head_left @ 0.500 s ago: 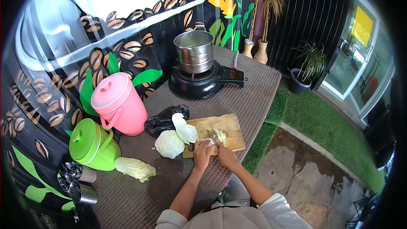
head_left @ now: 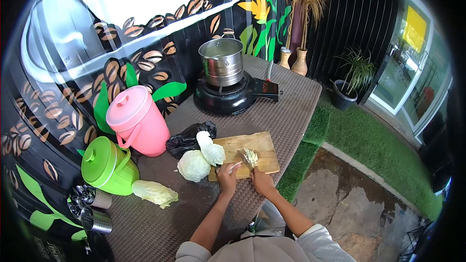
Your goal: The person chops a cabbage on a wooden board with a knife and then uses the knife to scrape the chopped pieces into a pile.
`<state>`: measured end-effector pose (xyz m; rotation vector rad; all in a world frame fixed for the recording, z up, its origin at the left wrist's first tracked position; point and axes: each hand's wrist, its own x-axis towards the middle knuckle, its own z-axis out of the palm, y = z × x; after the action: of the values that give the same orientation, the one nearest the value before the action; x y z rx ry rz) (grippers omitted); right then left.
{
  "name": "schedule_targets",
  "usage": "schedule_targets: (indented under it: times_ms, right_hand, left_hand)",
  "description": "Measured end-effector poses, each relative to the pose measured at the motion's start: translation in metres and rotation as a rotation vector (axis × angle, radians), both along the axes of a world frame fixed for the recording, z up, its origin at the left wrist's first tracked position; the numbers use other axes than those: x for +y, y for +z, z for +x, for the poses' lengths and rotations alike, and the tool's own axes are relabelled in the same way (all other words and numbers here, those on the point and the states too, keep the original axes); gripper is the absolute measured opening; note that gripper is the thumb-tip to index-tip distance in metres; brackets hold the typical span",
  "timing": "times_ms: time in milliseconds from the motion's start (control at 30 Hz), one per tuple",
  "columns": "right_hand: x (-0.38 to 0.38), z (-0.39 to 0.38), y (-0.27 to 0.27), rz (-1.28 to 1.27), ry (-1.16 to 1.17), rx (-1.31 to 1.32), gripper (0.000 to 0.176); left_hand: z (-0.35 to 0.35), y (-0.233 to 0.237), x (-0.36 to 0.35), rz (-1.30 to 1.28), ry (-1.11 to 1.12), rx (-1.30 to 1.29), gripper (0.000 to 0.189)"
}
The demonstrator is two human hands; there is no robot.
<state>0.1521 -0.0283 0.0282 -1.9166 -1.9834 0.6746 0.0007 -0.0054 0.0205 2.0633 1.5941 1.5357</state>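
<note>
Left hand [head_left: 226,173]: rests on the near edge of the cutting board [head_left: 264,143], one finger stretched out, gripping nothing.
Right hand [head_left: 260,180]: closed around the handle of the knife [head_left: 242,157], blade pointing to 11 o'clock.
Chopped cabbage [head_left: 251,155]: on the board, at 12 o'clock from the right hand, just beside the blade.
Cabbage head [head_left: 193,165]: at 9 o'clock from the left hand, beside the board.

Pink jug [head_left: 138,121], lime-green jug [head_left: 108,166], pale-green cabbage [head_left: 193,165] (tan wooden board [head_left: 262,144]), black stove [head_left: 233,98].
</note>
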Motion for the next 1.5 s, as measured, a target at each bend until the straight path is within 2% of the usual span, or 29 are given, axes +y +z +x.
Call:
schedule_targets:
  times_ms: [67,200,267,300,367,400,467,667,867,967,1100,1167,1333,1500]
  right_hand:
    - [0.002,0.002,-0.003,-0.017,-0.065,0.039,0.031]
    - [-0.001,0.009,-0.004,0.026,-0.075,0.206,0.032]
    - [-0.007,0.009,-0.002,0.068,-0.086,0.265,0.032]
    - [-0.009,0.009,-0.007,0.069,-0.089,0.263,0.032]
    - [-0.011,0.007,-0.016,0.209,-0.099,0.212,0.032]
    - [-0.012,0.006,-0.010,0.210,-0.100,0.210,0.032]
    - [-0.016,0.003,0.002,0.044,-0.131,0.173,0.032]
    - [-0.017,-0.004,0.014,-0.007,-0.110,0.023,0.028]
    - [-0.011,-0.008,0.019,-0.011,-0.092,-0.024,0.026]
    - [-0.010,-0.010,0.025,-0.053,-0.063,-0.047,0.025]
    - [-0.009,-0.013,0.003,-0.046,-0.106,-0.063,0.025]
    - [-0.011,-0.013,-0.003,0.066,-0.121,-0.045,0.024]
    - [-0.009,-0.011,0.021,0.001,-0.117,0.001,0.023]
    - [-0.009,-0.010,0.009,-0.017,-0.094,-0.010,0.023]
  left_hand:
    - [0.004,0.002,0.001,-0.284,0.013,-0.380,0.019]
    - [0.005,-0.004,0.021,-0.356,0.025,-0.280,0.025]
    - [0.007,0.001,0.027,-0.548,-0.052,-0.270,0.024]
    - [0.007,-0.005,0.030,-0.549,-0.056,-0.271,0.024]
    - [0.006,-0.017,0.039,-0.271,-0.156,-0.075,0.024]
    - [0.006,-0.012,0.037,-0.270,-0.158,-0.076,0.024]
    - [0.005,-0.004,0.030,-0.223,-0.104,0.128,0.026]
    - [0.007,-0.012,0.019,-0.189,-0.110,0.147,0.022]
    - [0.008,0.002,0.011,-0.292,-0.049,0.162,0.020]
    - [0.007,-0.007,0.010,-0.242,-0.021,0.200,0.023]
    - [0.008,-0.012,0.008,-0.178,0.005,0.254,0.025]
    - [0.010,-0.011,0.007,-0.153,0.013,0.273,0.024]
    - [0.011,-0.009,0.009,-0.199,0.026,0.323,0.023]
    - [0.009,-0.011,0.010,-0.161,0.029,0.341,0.023]
